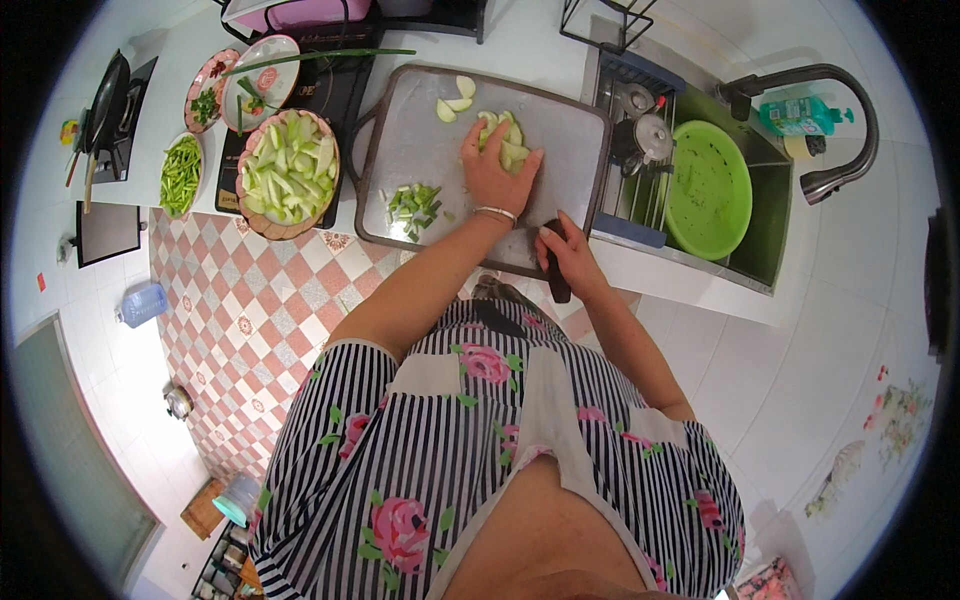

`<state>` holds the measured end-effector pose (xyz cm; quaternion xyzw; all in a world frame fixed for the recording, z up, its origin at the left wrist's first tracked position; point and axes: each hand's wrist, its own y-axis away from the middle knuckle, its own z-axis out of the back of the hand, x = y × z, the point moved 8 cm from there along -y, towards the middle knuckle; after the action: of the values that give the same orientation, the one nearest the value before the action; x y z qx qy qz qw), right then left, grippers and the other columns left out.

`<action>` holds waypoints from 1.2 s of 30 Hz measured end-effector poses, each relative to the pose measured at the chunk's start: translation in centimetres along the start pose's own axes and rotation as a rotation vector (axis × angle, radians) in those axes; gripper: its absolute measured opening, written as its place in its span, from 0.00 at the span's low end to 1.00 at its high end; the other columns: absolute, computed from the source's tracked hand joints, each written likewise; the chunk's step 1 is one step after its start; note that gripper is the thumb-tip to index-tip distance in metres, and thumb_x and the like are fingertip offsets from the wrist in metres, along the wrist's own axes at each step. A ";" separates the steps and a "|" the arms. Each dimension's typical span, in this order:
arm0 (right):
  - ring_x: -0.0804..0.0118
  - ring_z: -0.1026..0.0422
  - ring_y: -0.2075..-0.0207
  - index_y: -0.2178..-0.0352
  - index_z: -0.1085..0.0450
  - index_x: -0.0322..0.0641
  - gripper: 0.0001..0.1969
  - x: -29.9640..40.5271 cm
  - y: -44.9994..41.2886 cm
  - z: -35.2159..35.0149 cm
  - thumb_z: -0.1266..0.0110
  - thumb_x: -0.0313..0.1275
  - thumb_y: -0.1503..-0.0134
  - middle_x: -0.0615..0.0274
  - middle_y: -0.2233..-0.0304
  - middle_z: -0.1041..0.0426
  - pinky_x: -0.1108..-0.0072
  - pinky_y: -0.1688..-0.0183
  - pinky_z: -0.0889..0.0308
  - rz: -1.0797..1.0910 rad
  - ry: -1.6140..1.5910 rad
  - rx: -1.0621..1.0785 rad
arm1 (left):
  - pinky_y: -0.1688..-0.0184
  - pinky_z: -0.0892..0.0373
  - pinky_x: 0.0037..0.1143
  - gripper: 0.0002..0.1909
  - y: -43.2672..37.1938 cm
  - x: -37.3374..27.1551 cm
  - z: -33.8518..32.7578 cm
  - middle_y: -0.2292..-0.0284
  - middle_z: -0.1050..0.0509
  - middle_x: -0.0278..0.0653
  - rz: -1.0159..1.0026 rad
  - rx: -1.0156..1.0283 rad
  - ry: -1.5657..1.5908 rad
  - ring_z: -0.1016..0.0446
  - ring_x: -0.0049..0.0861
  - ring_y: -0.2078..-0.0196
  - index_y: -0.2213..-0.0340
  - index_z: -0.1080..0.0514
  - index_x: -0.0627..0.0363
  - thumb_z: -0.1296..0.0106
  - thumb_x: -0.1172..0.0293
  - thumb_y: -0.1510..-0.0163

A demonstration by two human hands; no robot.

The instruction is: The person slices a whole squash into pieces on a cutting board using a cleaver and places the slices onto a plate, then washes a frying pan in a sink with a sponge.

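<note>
My left hand (501, 169) presses down on a heap of pale green vegetable slices (514, 140), its fingers curled over them and the thumb out to the side. The palm hides part of the heap. At the near right corner of the grey cutting board (559, 127), my right hand (576, 259) grips a knife by its black handle (556, 274). The blade is low over the board and hard to make out. A few loose slices (454, 101) lie beyond my left hand. Cut green pieces (414, 208) lie at the board's near left.
Left of the board, a plate of pale green pieces (289, 169) stands on a black cooktop (322, 82). Beside it are a bowl of chopped green pieces (181, 172) and a patterned bowl (281, 52) with a long green stalk (352, 53) across it. A green basin (709, 191) sits in the sink (772, 217) under a faucet (862, 112).
</note>
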<state>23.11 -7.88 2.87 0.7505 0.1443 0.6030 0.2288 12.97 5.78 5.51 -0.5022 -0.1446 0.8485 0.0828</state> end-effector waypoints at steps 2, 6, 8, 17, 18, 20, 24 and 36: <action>0.77 0.38 0.81 0.68 0.42 0.36 0.09 -0.1 1.3 -0.2 0.54 0.31 0.41 0.67 0.81 0.37 0.83 0.77 0.40 -0.014 -0.022 -0.027 | 0.46 0.42 0.36 0.30 0.7 -0.6 0.2 0.50 0.41 0.48 0.008 0.014 0.056 0.41 0.45 0.48 0.55 0.32 0.52 0.37 0.61 0.62; 0.77 0.37 0.81 0.66 0.42 0.36 0.08 0.9 3.9 -1.2 0.54 0.30 0.42 0.67 0.81 0.37 0.84 0.77 0.40 0.093 0.039 -0.019 | 0.45 0.43 0.36 0.29 1.2 -2.8 2.4 0.49 0.41 0.48 -0.034 0.019 0.142 0.41 0.44 0.47 0.55 0.32 0.54 0.37 0.61 0.61; 0.78 0.37 0.81 0.67 0.42 0.36 0.08 3.2 5.4 -3.0 0.54 0.30 0.42 0.67 0.81 0.37 0.85 0.77 0.40 0.142 0.093 -0.031 | 0.46 0.43 0.36 0.29 0.8 -4.1 4.6 0.49 0.42 0.48 -0.058 0.009 0.193 0.42 0.45 0.47 0.56 0.32 0.55 0.37 0.62 0.61; 0.78 0.37 0.83 0.68 0.40 0.35 0.09 7.1 3.9 -13.5 0.53 0.31 0.43 0.68 0.82 0.36 0.84 0.79 0.41 0.229 0.258 0.197 | 0.44 0.44 0.35 0.26 -2.2 -2.0 18.4 0.49 0.42 0.49 -0.043 -0.290 0.058 0.42 0.44 0.46 0.56 0.31 0.55 0.38 0.69 0.60; 0.78 0.37 0.83 0.68 0.40 0.35 0.10 6.8 3.3 -15.1 0.53 0.31 0.43 0.67 0.82 0.36 0.84 0.79 0.41 0.213 0.302 0.260 | 0.44 0.45 0.35 0.26 -2.2 -0.9 20.1 0.50 0.42 0.49 -0.032 -0.336 0.046 0.42 0.44 0.46 0.56 0.31 0.55 0.39 0.69 0.59; 0.78 0.37 0.83 0.68 0.39 0.34 0.10 7.2 2.6 -17.9 0.53 0.32 0.44 0.67 0.83 0.36 0.83 0.80 0.42 0.203 0.354 0.328 | 0.44 0.45 0.35 0.24 -2.4 1.2 22.5 0.50 0.42 0.49 0.005 -0.404 0.024 0.42 0.44 0.46 0.56 0.31 0.55 0.40 0.68 0.58; 0.76 0.37 0.83 0.69 0.40 0.34 0.09 6.3 1.3 -21.4 0.53 0.31 0.44 0.67 0.83 0.36 0.83 0.80 0.42 0.094 0.341 0.369 | 0.44 0.46 0.36 0.23 -2.2 5.2 24.7 0.48 0.43 0.50 0.061 -0.444 -0.089 0.43 0.44 0.45 0.56 0.30 0.56 0.41 0.64 0.56; 0.77 0.37 0.83 0.71 0.40 0.36 0.09 5.7 1.4 -20.6 0.53 0.31 0.43 0.67 0.81 0.35 0.83 0.79 0.40 0.028 0.263 0.296 | 0.44 0.48 0.40 0.20 -2.4 8.1 25.0 0.51 0.37 0.46 -0.090 -0.408 -0.310 0.43 0.46 0.46 0.58 0.27 0.49 0.43 0.61 0.55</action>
<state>4.34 -2.78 11.87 0.6926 0.2495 0.6712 0.0866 -12.83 6.27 10.90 -0.3655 -0.3460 0.8641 -0.0059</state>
